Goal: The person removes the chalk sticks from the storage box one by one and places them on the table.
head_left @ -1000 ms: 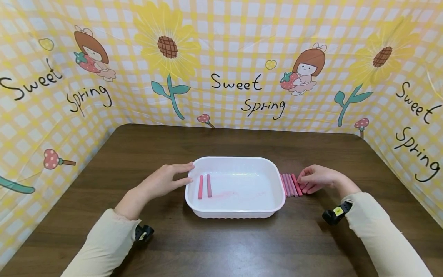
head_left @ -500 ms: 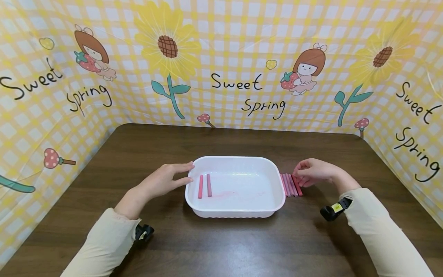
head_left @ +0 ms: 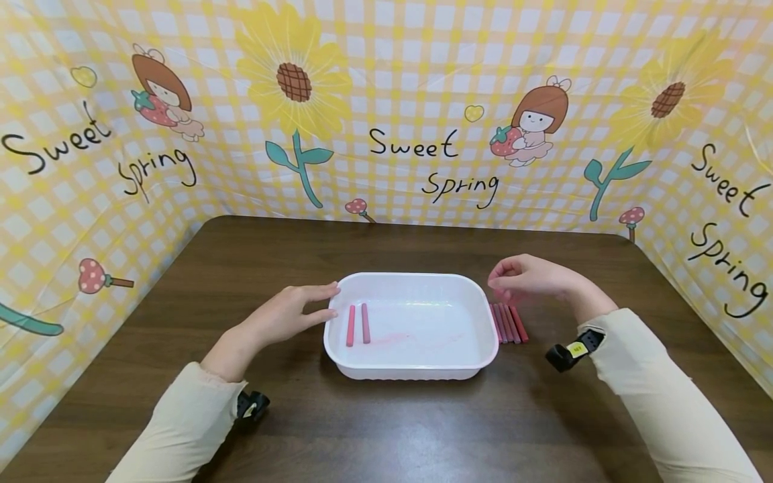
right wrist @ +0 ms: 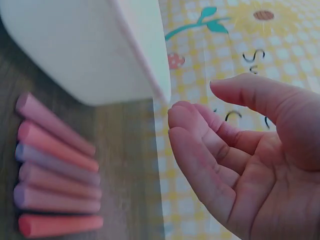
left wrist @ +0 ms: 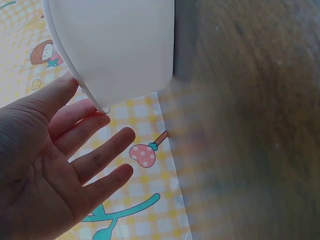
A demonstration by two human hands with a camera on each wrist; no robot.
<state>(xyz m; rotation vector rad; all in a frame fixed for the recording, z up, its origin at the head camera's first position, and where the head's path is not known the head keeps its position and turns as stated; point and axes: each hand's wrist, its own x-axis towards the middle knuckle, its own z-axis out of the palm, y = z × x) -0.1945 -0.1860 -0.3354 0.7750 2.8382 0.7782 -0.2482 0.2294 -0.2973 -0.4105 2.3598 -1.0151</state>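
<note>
A white rectangular tray (head_left: 417, 367) stands on the brown table. Inside it, at the left end, lie a bright pink chalk stick (head_left: 350, 326) and a mauve chalk stick (head_left: 365, 323), side by side. My left hand (head_left: 290, 312) touches the tray's left rim with its fingertips, its other fingers spread. Just outside the right end lies a row of several pink and mauve chalk sticks (head_left: 511, 324). Above this row, by the tray's back right corner, hovers my right hand (head_left: 534, 278). The right wrist view shows its fingers (right wrist: 192, 150) loosely bent, pink-tinged and holding nothing.
Pink smears mark the tray floor (head_left: 392, 337). A yellow checked cloth (head_left: 417, 80) with printed flowers and lettering hangs around the back and sides of the table (head_left: 410, 429).
My right hand has lifted from the outer end of the chalk row and moved left and back toward the tray's corner. My left hand has stayed at the rim.
</note>
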